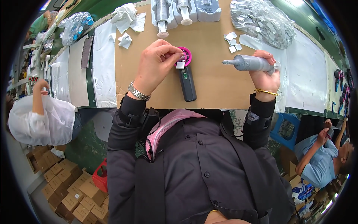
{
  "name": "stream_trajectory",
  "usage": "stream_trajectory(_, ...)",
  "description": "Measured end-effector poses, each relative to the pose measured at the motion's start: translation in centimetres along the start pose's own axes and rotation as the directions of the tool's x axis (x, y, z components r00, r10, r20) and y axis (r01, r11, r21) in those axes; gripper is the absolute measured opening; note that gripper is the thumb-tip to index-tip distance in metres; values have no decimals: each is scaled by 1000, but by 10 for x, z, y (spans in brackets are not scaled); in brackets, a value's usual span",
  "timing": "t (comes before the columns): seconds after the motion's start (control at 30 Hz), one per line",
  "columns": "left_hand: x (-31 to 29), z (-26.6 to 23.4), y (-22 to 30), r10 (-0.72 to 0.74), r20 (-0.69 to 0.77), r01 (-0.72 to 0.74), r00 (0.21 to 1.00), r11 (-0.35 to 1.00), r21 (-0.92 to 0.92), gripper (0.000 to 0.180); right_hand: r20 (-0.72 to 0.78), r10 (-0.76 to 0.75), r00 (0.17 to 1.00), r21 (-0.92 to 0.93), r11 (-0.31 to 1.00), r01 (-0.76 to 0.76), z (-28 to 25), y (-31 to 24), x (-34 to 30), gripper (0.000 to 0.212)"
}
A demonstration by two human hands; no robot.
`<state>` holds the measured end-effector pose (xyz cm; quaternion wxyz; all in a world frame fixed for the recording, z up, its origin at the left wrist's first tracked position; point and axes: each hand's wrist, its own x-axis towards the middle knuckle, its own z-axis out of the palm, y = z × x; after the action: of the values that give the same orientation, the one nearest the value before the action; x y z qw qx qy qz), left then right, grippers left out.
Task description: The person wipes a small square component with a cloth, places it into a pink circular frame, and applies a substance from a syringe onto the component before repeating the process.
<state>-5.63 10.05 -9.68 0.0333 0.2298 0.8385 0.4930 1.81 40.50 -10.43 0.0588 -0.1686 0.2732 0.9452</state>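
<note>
A small handheld fan with a pink ring head [189,56] and a dark grey handle [187,87] lies on the brown cardboard sheet [216,89]. Over the left side of the ring, my left hand [158,65] has thumb and forefinger pinched together; what sits between them is too small to make out. Just below those fingertips, a small whitish square piece [180,65] shows where the ring meets the handle. Off to the right, my right hand [265,72] is wrapped around a large syringe [253,63] filled with grey paste, its nozzle pointing left.
Syringes [162,16] rest in pale plastic trays [209,15] at the far edge. Crumpled white tissues [125,16] lie far left. Loose white squares [232,42] sit beside a clear bag of similar pieces [263,24]. Co-workers [43,119] are at both sides.
</note>
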Motion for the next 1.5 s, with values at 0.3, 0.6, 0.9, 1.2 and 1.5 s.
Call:
stream_trajectory(0.3,1,8,-3,-70,-53,69,996,997,-25,11,-30,15,999,27,1000,-14,2,10,4,30)
stream_trajectory(0.6,-6,1,0,-118,-57,111,991,987,-120,26,-47,13,999,26,1000,-12,4,19,3,33)
stream_trajectory(0.9,-24,8,-10,123,-134,-126,983,992,-16,47,-38,7,999,-42,999,-9,5,25,9,33)
stream_trajectory(1.2,-31,8,-14,123,-110,-128,986,991,-34,55,-16,-69,997,-109,992,67,0,36,15,34)
stream_trajectory(1.5,-43,25,-21,47,-243,-78,969,990,-121,70,385,1,923,-527,821,219,-1,80,23,45)
